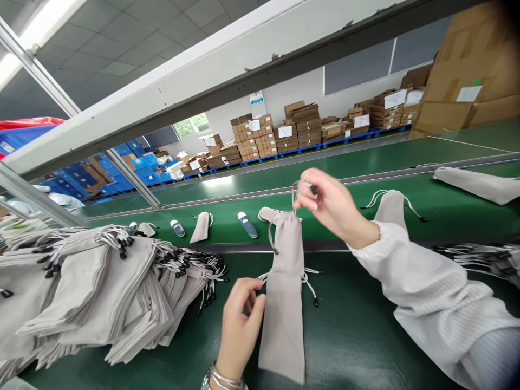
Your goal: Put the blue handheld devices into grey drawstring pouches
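My right hand (325, 200) is closed on the thin drawstring cord (294, 197) of a light grey fabric pouch (288, 244), whose gathered top hangs just below the fingers. A black cord end (313, 189) shows by the fingertips. Below it lies a second grey pouch (281, 330) on the green work surface, its cords spread out to both sides near the top. The upper pouch's lower end meets this one. Beside the second pouch's left edge is my left hand (241, 325), fingers curled, with a gap between thumb and index finger and nothing visible held.
A big pile of grey drawstring pouches (122, 292) lies left. On the green conveyor belt (227, 216) sit dark handheld devices (247, 225) and more pouches (392, 208). Another bundle of pouches (487, 260) is at right. A white beam (203, 70) crosses overhead; stacked cartons (252, 135) stand behind.
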Demonstrator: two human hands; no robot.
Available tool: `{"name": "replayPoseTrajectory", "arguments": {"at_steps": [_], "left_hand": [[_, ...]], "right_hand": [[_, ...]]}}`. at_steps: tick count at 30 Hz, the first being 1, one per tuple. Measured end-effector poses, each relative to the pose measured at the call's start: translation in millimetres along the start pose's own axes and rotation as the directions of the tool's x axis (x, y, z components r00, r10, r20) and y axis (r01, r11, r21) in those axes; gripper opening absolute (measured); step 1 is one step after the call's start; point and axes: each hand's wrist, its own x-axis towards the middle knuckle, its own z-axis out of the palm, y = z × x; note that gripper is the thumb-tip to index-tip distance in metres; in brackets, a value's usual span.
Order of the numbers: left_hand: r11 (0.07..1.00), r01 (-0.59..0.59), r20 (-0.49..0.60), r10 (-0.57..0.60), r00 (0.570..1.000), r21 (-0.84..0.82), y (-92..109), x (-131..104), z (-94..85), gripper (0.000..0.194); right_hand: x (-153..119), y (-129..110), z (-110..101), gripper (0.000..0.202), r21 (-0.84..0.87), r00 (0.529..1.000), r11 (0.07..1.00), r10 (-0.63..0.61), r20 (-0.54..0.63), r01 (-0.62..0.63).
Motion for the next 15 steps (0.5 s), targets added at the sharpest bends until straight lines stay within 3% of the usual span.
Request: {"name": "replayPoseTrajectory", "arguments": {"at_steps": [2,5,8,10,11,13,15], "left_hand": [[0.991,-0.084,0.177,0.065,0.982,0.104,-2,-1,7.8,0.015],[0.971,-0.120,0.321,0.049,0.946,0.207,-4,-2,14.4,0.023],[0.944,-0.111,0.352,-0.006,0.936,0.311,-3,-4,15.6,0.017],[0.928,-0.097,0.338,-0.033,0.941,0.361,-2,-5,15.4,0.015],[0.921,-0.090,0.328,-0.042,0.944,0.378,-1,-5,15.3,0.016],[0.917,-0.073,0.308,-0.057,0.950,0.393,-1,-6,15.6,0.016],[0.921,-0.052,0.301,-0.073,0.951,0.387,-2,-6,16.2,0.015]], "right_hand": [[5,-8,-8,0.016,-0.184,0.970,0.967,-0.203,-0.136,0.177],[11,-1,-16,0.008,-0.475,0.947,0.845,-0.314,-0.064,0.248],[10,21,-16,0.012,-0.704,0.970,0.667,-0.157,0.186,0.243],[5,39,-11,0.013,-0.810,0.937,0.534,0.087,0.339,0.243],[1,48,-9,0.012,-0.840,0.888,0.483,0.234,0.396,0.248],[-8,65,-3,0.010,-0.867,0.736,0.420,0.491,0.467,0.270],[-18,81,2,0.010,-0.869,0.584,0.394,0.645,0.493,0.299]]}}
